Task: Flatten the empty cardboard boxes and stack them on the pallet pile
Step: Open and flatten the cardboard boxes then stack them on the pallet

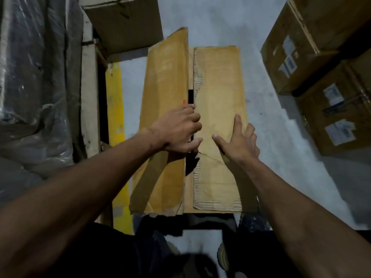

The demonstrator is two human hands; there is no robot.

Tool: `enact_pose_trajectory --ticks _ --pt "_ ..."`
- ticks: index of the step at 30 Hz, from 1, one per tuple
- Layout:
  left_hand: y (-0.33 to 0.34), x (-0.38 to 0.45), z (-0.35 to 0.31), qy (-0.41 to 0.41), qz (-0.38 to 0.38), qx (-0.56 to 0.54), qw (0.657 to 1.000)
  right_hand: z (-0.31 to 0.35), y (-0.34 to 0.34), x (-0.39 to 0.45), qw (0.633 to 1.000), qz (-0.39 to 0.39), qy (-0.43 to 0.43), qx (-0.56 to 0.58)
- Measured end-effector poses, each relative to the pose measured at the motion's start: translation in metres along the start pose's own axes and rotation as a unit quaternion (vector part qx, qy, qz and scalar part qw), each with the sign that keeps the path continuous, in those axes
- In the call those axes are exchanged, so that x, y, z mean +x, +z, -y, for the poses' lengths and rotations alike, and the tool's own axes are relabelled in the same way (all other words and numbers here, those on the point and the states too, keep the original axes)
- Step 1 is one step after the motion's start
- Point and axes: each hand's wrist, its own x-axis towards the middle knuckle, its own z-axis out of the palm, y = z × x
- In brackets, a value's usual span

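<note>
Box: the cardboard box (200,127) stands on the grey floor (281,157) right in front of your legs, top flaps facing you, its long side running away from you.
Left flap: the left flap (164,117) is tilted up along its inner edge, so a dark gap shows between it and the other flap.
Right flap: the right flap (219,127) lies down flat; its inner edge is torn and shows the corrugation.
Left hand: your left hand (178,131) grips the inner edge of the left flap about halfway along the box, fingers curled over that edge into the gap, thumb lying towards the right flap.
Right hand: your right hand (239,141) rests flat on the right flap, fingers straight and spread, grasping nothing, just beside your left hand across the gap.
Left side: a yellow strip (115,117) runs along the floor beside the box, and beyond it sits a load wrapped in plastic film (36,77).
Far side: another brown carton (124,23) sits beyond the box, near its far left corner.
Right side: labelled cartons (325,67) are stacked well apart from the box.
</note>
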Motion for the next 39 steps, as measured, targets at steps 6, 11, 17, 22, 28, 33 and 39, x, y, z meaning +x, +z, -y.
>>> enact_pose_trajectory --ticks 6,11,17,22,28,33,39 --pt "-0.066 -0.022 0.01 -0.049 0.149 0.137 0.978 0.0 -0.007 -0.004 1.0 0.019 -0.001 0.006" --pt "-0.074 -0.057 0.022 -0.141 0.299 0.202 0.922 0.001 -0.009 -0.008 1.0 0.023 -0.001 0.003" --pt "-0.005 -0.109 0.005 -0.428 0.243 -0.017 0.87 0.003 -0.01 -0.009 1.0 0.027 -0.002 -0.005" --pt "0.06 -0.122 -0.024 -0.6 0.136 -0.274 0.739 0.002 -0.01 -0.007 1.0 0.025 -0.003 -0.013" --pt "0.083 -0.123 -0.031 -0.639 0.083 -0.279 0.712 0.005 -0.009 -0.01 1.0 0.014 -0.012 -0.025" --pt "0.085 -0.123 -0.04 -0.64 0.031 -0.236 0.731 0.015 -0.006 -0.017 0.994 -0.028 -0.035 -0.104" --pt "0.092 -0.121 -0.052 -0.647 0.0 -0.23 0.727 0.059 0.007 -0.027 0.985 0.005 -0.092 -0.147"
